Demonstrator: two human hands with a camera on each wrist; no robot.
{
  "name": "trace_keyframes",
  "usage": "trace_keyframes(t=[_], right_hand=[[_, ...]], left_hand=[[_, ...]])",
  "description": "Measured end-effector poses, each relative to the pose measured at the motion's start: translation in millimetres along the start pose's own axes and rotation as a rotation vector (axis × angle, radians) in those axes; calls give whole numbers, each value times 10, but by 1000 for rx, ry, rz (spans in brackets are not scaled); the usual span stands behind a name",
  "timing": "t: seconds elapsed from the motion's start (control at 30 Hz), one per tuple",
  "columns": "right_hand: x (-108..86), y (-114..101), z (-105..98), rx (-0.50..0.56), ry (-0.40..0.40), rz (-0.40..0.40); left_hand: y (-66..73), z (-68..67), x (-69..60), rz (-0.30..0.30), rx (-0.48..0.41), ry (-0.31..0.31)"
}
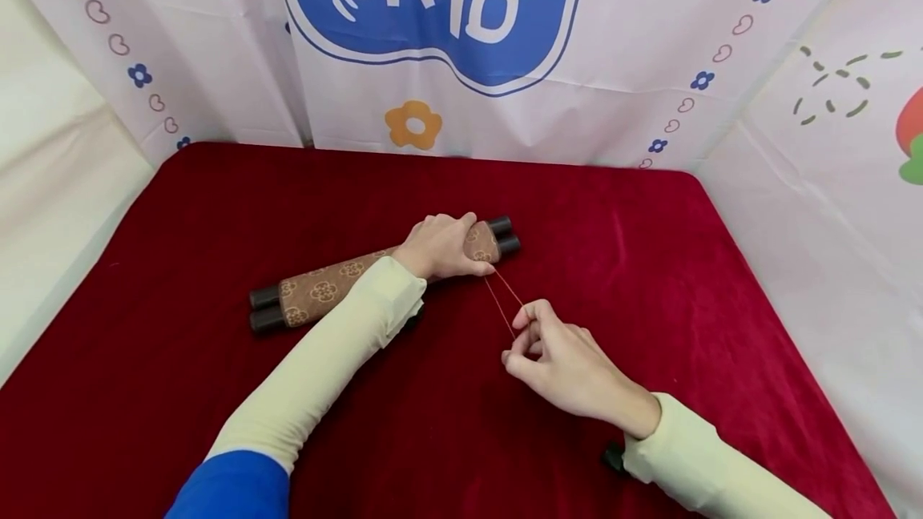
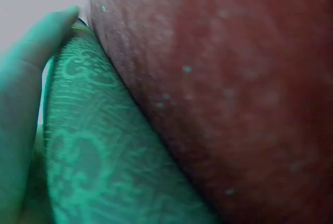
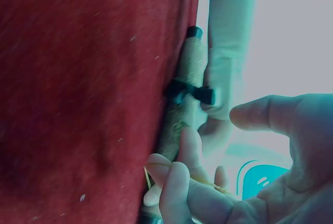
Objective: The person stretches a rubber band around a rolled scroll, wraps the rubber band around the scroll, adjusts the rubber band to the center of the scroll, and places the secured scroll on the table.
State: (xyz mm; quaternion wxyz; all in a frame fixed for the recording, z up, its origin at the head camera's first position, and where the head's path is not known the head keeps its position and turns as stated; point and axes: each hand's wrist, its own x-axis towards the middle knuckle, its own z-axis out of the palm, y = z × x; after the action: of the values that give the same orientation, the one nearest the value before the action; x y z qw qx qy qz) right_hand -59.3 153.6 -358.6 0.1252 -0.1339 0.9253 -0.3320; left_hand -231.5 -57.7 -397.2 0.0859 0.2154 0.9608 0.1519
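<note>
A brown patterned scroll (image 1: 324, 288) with two dark rods at each end lies slantwise on the red cloth. My left hand (image 1: 440, 247) grips it near its right end, fingers over the top; the left wrist view shows the scroll's patterned surface (image 2: 119, 156) beside the fingers (image 2: 41, 37). Below and right of it, my right hand (image 1: 570, 363) has curled fingers holding a thin cord (image 1: 509, 288), stretched in two strands toward the left thumb. In the right wrist view the cord (image 3: 208, 184) crosses the fingers of my right hand (image 3: 234, 182).
Red cloth (image 1: 613, 263) covers the table. White printed fabric (image 1: 238, 86) hangs behind and at the sides, with a blue emblem (image 1: 490, 62) and an orange flower (image 1: 395, 120). A dark device (image 1: 613, 457) sits under the right wrist.
</note>
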Motion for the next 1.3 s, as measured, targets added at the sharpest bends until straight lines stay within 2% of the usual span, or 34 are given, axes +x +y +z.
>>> trace_keyframes(t=[0.23, 0.5, 0.73, 0.9, 1.07, 1.3], right_hand=[[23, 12, -19, 20, -9, -33], [29, -8, -63, -44, -20, -90], [99, -37, -51, -146, -100, -102], [127, -29, -48, -200, -124, -118], [130, 39, -118, -157, -145, -98], [214, 285, -284, 24, -148, -123]], left_hand=[[139, -28, 12, 5, 107, -29], [170, 9, -2, -40, 103, -35], [170, 22, -2, -1, 105, -14], [147, 46, 17, 67, 134, 9], [106, 54, 51, 94, 165, -5], [75, -19, 59, 93, 120, -76]])
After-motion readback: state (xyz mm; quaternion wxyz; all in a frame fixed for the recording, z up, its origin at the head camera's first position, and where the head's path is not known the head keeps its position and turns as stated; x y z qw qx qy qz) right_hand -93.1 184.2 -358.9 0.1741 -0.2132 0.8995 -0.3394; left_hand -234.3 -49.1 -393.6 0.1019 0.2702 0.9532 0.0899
